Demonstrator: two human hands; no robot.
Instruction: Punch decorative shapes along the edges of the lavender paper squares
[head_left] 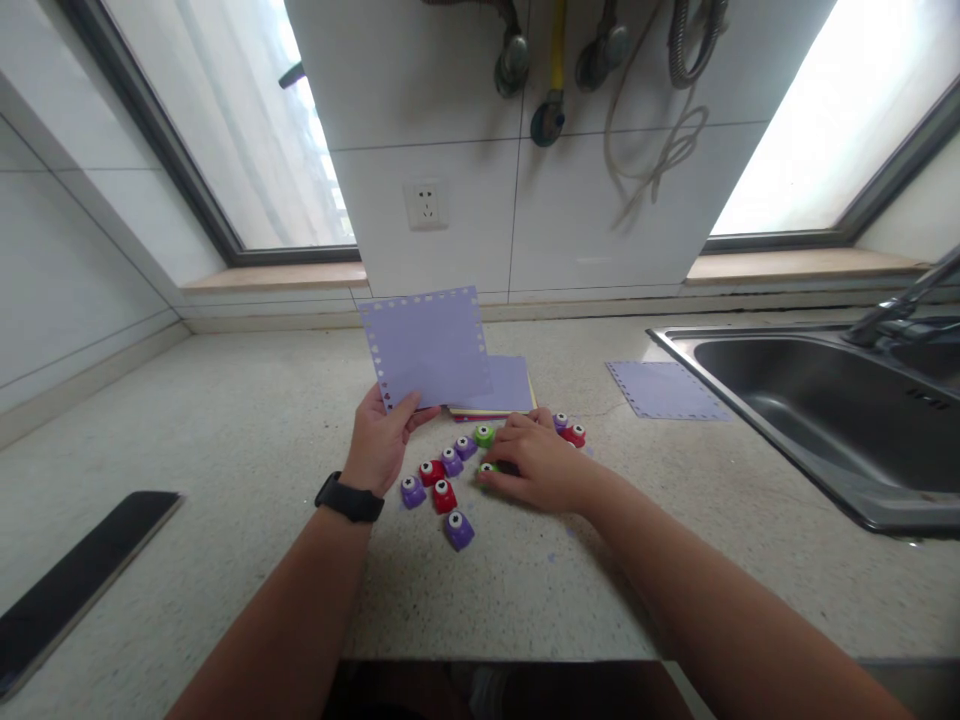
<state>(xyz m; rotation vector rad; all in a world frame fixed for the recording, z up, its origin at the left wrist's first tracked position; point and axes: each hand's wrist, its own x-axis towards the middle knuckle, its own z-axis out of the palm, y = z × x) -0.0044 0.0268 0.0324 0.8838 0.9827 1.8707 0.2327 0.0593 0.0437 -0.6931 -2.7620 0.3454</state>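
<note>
My left hand (381,435), a black watch on its wrist, pinches the lower left corner of a purple paper sheet (431,350) held up above the counter. Punched holes line the sheet's left, top and right edges. My right hand (536,455) is low over the counter, its thumb and fingers closed around a small green craft punch (487,468), partly covered. Another green punch (484,436) lies just beyond it. Several purple and red punches, such as a red punch (444,496) and a purple punch (459,530), lie between my hands. More sit behind my right hand, partly hidden.
Behind the raised sheet lies a stack of coloured paper (514,380). Another purple sheet with punched edges (664,390) lies flat near the steel sink (787,400) on the right. A dark flat slab (82,565) is at the left. The tiled wall carries a socket (426,204) and pipes.
</note>
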